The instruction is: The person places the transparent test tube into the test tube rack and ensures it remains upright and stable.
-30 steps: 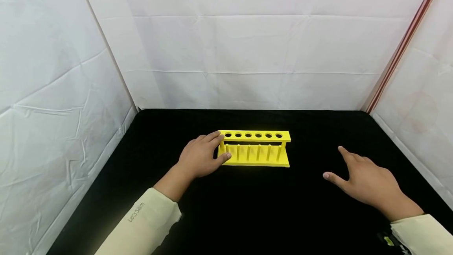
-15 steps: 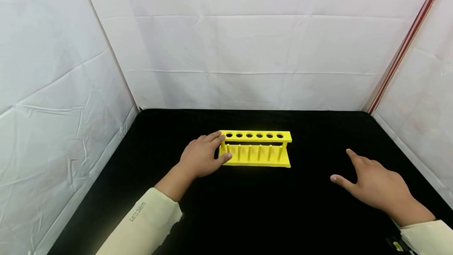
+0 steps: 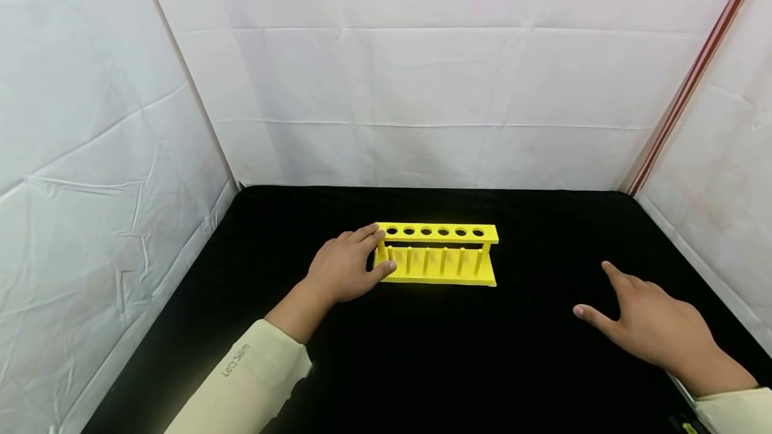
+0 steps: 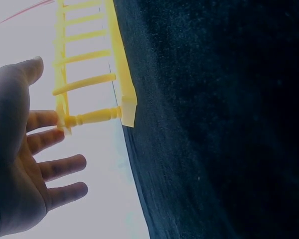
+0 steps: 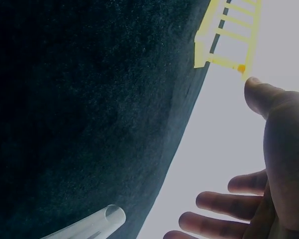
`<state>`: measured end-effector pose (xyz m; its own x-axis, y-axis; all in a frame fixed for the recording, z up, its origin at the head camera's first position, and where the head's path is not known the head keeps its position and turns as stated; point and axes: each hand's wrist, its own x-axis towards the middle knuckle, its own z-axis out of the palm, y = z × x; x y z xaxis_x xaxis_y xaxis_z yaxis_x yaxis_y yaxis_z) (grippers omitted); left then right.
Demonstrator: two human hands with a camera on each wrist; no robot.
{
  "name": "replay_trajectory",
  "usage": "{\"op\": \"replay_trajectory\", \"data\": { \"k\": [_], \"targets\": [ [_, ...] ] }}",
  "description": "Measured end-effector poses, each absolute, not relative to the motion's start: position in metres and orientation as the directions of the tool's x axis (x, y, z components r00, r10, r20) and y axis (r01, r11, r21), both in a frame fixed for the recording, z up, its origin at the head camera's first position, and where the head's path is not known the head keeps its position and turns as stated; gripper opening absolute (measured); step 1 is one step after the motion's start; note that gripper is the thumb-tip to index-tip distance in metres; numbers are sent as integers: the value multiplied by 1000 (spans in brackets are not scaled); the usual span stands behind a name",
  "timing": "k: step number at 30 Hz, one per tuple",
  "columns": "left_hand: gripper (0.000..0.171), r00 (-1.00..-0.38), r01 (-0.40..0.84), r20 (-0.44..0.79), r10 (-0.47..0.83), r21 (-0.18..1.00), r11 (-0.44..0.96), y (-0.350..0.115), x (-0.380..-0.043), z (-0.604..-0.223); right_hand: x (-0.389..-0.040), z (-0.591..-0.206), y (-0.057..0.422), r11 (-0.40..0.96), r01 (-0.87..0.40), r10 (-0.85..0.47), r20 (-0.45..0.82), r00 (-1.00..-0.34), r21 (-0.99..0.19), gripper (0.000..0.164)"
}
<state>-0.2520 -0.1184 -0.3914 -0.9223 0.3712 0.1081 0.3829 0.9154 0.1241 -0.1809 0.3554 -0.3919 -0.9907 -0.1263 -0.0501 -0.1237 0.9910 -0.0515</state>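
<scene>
A yellow test tube rack (image 3: 434, 266) stands upright on the black cloth, its top bar pierced by a row of round holes over a row of pegs. My left hand (image 3: 344, 270) is at the rack's left end, with extended fingers touching the end of the top bar; in the left wrist view the thumb (image 4: 32, 69) sticks out apart from it. Well to the right of the rack, my right hand (image 3: 663, 323) holds nothing, thumb and fingers spread. A clear tube (image 5: 89, 225) with a round open mouth lies on the cloth below it in the right wrist view.
Black cloth (image 3: 452, 353) covers the table. White sheet walls (image 3: 434, 72) enclose it at the back and both sides, with a reddish strip (image 3: 693, 79) down the back right corner.
My right hand has moved right and toward me, away from the rack, with its fingers spread. The left hand keeps its place at the rack's left end.
</scene>
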Motion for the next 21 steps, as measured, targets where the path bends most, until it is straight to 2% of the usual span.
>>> {"op": "replay_trajectory", "data": {
  "k": [21],
  "targets": [
    [73, -923, 380, 110, 368, 120, 917, -118, -252, -391, -173, -400, 374, 993, -98, -102, -61, -993, -63, 124]
  ]
}}
